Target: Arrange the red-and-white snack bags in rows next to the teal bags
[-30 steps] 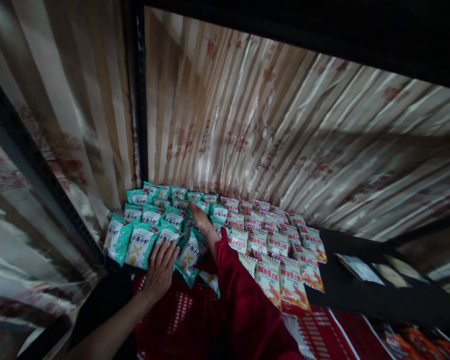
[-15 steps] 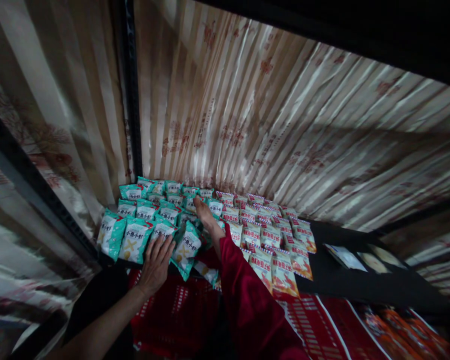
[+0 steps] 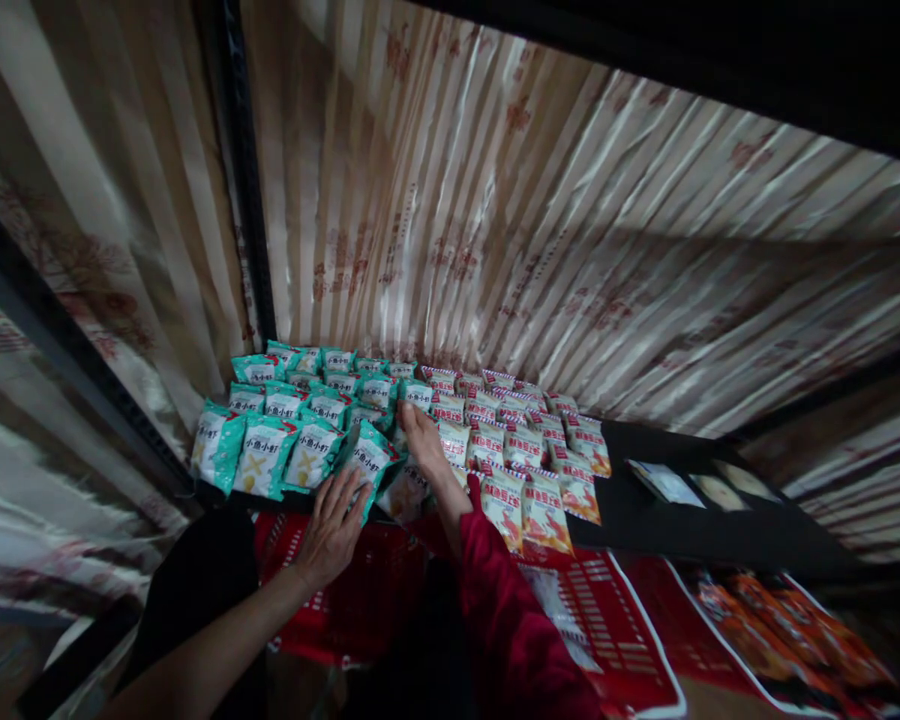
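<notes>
Rows of teal snack packets (image 3: 265, 455) stand and lean on the left part of a dark shelf. My left hand (image 3: 336, 525) rests with its fingers stretched out on the lower part of a tilted teal packet (image 3: 369, 455) at the right end of the front row. My right hand (image 3: 424, 440), in a red sleeve, reaches along the right side of the teal rows. Its thumb points away from me, touching or close to a teal packet (image 3: 417, 395); its other fingers are partly hidden. Under my right wrist lies a packet (image 3: 405, 492), mostly in shadow.
Cream-and-red snack packets (image 3: 502, 505) fill rows to the right. Farther right, flat packets (image 3: 667, 482) lie on the black shelf (image 3: 765, 535). Below the front edge are red baskets (image 3: 622, 620) and orange packets (image 3: 787, 640). A dark post (image 3: 244, 180) and striped curtain (image 3: 450, 200) close the back.
My left hand has shifted right, from the third front teal packet to the tilted one. My right hand has drawn slightly right and back, uncovering a teal packet. The view has turned a little.
</notes>
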